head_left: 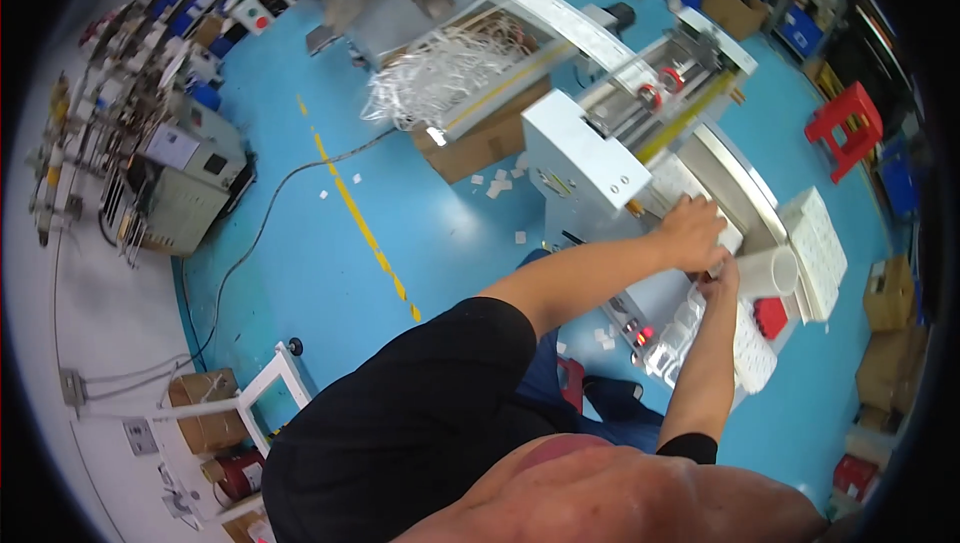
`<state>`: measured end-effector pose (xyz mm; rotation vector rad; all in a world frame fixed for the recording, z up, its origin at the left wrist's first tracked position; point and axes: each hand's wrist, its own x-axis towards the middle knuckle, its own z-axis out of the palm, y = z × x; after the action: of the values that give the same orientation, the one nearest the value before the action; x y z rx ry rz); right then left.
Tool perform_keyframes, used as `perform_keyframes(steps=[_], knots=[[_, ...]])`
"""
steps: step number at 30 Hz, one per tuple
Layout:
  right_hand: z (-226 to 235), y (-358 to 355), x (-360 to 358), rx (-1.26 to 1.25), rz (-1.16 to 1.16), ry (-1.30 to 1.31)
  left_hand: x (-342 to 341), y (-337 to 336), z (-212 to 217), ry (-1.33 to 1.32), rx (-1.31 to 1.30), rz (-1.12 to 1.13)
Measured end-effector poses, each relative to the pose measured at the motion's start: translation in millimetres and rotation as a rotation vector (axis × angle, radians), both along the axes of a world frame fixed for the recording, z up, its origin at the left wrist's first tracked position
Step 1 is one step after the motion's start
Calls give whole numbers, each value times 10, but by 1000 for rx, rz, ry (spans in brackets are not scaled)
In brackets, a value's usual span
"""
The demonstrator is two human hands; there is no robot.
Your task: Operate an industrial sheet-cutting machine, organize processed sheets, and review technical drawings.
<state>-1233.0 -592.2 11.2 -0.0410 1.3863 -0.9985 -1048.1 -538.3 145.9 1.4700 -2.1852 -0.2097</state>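
My left hand (690,231) lies over a white flat piece (733,239) at the end of the machine's metal chute, its fingers bent over it. Close below, my right hand (718,281) meets the left at the same spot, with its fingertips mostly hidden. Whether either hand has a firm grip cannot be made out. Just right of my hands a white cylinder (770,271) lies with its round opening outward. Clear plastic pieces (680,328) lie on the near side of the machine's table, left of my right forearm. A red object (769,317) sits below the cylinder.
The white machine (590,148) stands ahead, with a curved metal rail (735,168) on its right. White perforated trays (812,248) stand at its right edge. Beyond are a cardboard box (485,143) under clear plastic strips (430,78), and a red stool (845,128). A cable (270,203) crosses the blue floor.
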Motion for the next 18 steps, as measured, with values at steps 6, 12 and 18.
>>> perform_keyframes(steps=[6,12,18], knots=[[-303,-94,22,-328,102,-112,25,-188,48,-75,65,37],[297,1,6,45,18,70,-47,-183,-136,-64,-109,-34],[395,134,35,85,-22,87,-111,-125,-135,-66,-48,-27]])
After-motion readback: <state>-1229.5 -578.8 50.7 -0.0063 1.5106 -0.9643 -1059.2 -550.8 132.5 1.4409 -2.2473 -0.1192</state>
